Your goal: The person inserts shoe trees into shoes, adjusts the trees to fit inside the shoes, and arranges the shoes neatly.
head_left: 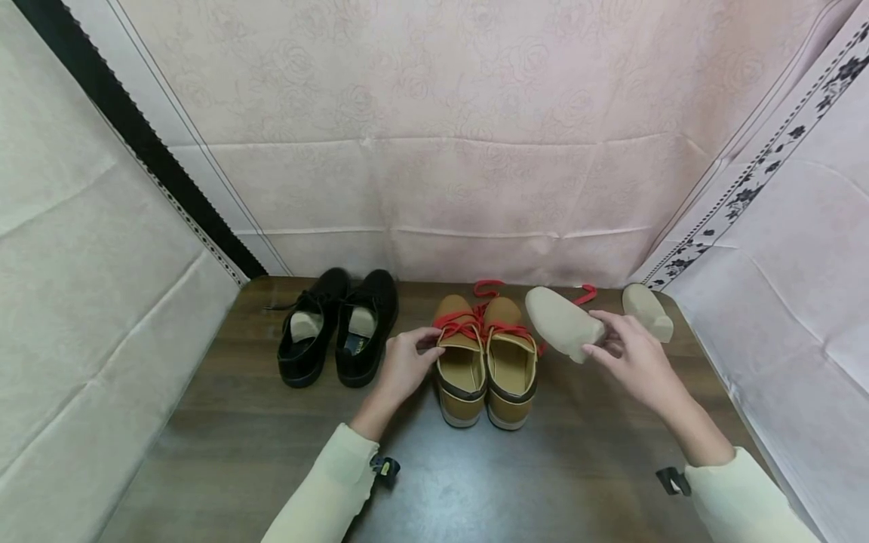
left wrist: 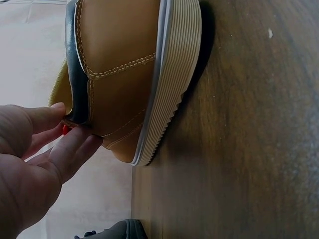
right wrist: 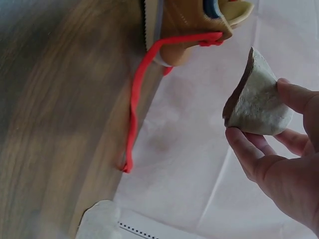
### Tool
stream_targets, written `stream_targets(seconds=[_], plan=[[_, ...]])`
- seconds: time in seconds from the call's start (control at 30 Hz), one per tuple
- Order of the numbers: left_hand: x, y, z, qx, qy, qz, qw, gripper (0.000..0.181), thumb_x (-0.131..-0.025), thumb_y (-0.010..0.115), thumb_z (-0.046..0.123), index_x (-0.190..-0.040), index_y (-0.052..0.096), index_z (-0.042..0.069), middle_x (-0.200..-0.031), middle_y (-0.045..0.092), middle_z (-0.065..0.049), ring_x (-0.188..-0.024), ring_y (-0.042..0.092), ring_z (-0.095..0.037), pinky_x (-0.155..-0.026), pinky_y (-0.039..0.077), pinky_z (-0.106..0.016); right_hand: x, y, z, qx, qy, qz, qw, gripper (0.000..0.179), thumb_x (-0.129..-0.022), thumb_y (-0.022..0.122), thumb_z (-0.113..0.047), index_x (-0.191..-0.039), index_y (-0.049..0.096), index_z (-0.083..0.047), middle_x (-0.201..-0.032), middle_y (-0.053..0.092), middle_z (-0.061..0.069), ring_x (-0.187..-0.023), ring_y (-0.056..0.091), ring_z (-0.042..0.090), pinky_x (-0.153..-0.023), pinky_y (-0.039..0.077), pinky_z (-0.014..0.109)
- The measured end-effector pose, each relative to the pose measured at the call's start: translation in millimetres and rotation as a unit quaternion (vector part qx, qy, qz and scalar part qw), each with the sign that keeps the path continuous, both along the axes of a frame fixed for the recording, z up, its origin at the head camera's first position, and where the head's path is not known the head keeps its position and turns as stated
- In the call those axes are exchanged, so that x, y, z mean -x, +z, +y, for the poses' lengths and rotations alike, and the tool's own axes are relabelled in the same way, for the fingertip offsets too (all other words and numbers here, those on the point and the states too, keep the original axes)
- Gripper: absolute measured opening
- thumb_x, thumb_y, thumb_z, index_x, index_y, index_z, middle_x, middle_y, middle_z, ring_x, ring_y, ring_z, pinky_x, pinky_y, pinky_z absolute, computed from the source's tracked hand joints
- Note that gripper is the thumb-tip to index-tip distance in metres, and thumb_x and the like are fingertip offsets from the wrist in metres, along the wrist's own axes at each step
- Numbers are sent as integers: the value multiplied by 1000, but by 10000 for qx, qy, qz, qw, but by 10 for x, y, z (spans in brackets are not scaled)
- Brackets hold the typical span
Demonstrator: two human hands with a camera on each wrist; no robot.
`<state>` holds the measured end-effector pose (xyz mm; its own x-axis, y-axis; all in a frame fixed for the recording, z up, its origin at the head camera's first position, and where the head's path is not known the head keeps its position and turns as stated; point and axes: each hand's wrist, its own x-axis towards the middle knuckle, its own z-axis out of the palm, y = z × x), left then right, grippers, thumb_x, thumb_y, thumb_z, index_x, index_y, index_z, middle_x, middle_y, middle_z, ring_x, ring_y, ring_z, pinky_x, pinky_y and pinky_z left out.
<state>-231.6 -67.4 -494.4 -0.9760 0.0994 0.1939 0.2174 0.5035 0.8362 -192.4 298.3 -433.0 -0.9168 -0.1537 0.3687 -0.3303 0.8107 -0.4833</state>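
A pair of tan lace-up shoes with red laces stands side by side, toes pointing away from me. My left hand (head_left: 406, 367) pinches the collar edge of the left tan shoe (head_left: 459, 408), thumb at the inside and fingers against the outer side, as the left wrist view shows. Beside it is the right tan shoe (head_left: 511, 409), its opening showing a bare insole. To the right, my right hand (head_left: 634, 363) holds a cream molded shoe insert (head_left: 562, 323) by its thick end between thumb and fingers. The insert's rounded end points toward the right tan shoe.
A second cream insert (head_left: 647, 312) lies at the table's back right corner. Black lace-up shoes (head_left: 357, 366) with inserts inside them stand at the left. A red lace (right wrist: 134, 99) trails over the wooden table (head_left: 462, 490). Pale patterned cloth (head_left: 462, 188) hangs behind the table.
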Motion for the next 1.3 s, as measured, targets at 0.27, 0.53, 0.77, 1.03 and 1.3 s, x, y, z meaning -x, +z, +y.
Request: stream_targets(seconds=[0.27, 0.53, 0.77, 1.03, 1.3], plan=[[10, 3, 0, 44, 1, -50, 10000, 26, -92, 78, 11, -118, 77, 8, -110, 78, -10, -102, 75, -21, -85, 62, -36, -69, 83, -115, 148, 330, 7, 9993, 55, -84, 85, -6, -134, 62, -3, -106, 63, 12, -97, 66, 21, -82, 53, 6], [10, 16, -1, 31, 12, 14, 10000, 24, -92, 78, 11, -116, 77, 8, -110, 78, -11, -101, 75, -21, -84, 62, -36, -136, 153, -209, 156, 649, 67, 9977, 56, -81, 87, -3, -131, 62, -3, -105, 63, 7, -97, 66, 17, -83, 58, 19], [-1, 20, -5, -24, 0, 48, 10000, 25, -92, 79, 12, -116, 77, 7, -109, 79, -11, -100, 75, -21, -83, 62, -36, -204, 214, -292, -16, 884, 130, 9960, 56, -80, 88, -6, -131, 64, -8, -101, 61, 1, -96, 68, 16, -83, 58, 18], [0, 12, -13, -28, 25, 86, 10000, 24, -92, 79, 12, -116, 77, 7, -109, 79, -10, -101, 75, -21, -85, 62, -37, -283, 285, -394, -29, 1158, -36, 9933, 58, -81, 87, -7, -134, 64, -10, -102, 63, -3, -97, 69, 9, -84, 60, 23], [3, 11, -10, -19, 65, 34, 10000, 24, -93, 78, 13, -116, 78, 8, -109, 79, -9, -101, 75, -21, -86, 62, -37, -358, 319, -498, -184, 1415, 5, 9898, 56, -82, 87, -9, -133, 66, -11, -100, 61, -7, -93, 69, 7, -80, 61, 28]])
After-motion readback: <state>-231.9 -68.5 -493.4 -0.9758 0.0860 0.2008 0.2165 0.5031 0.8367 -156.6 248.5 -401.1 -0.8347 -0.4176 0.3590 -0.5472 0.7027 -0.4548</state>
